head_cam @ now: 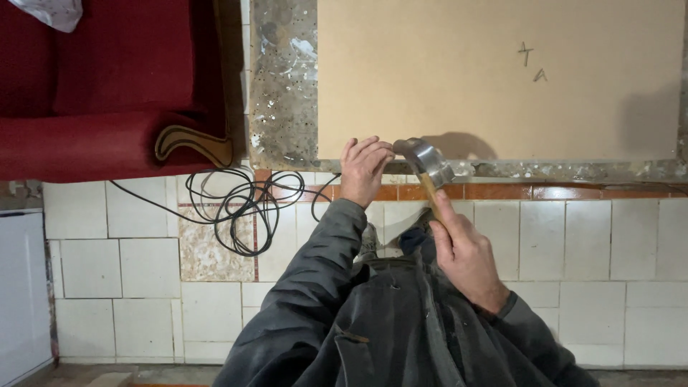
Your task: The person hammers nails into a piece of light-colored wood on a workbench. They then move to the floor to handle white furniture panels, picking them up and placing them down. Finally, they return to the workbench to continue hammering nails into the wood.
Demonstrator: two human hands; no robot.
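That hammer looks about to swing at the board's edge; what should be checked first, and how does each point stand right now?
1. Grip on the tool: the right hand is wrapped around the wooden handle of the hammer. Ok.
2. Head aimed at the edge: the metal head sits at the lower edge of the tan board. Ok.
3. Fingers out of the strike path: the left hand rests on that edge right beside the head. Not ok.
4. A nail under the left fingertips: too small to see. Cannot tell.
5. Floor free of snags: a coiled black cable lies on the tiles just left of the left hand. Not ok.
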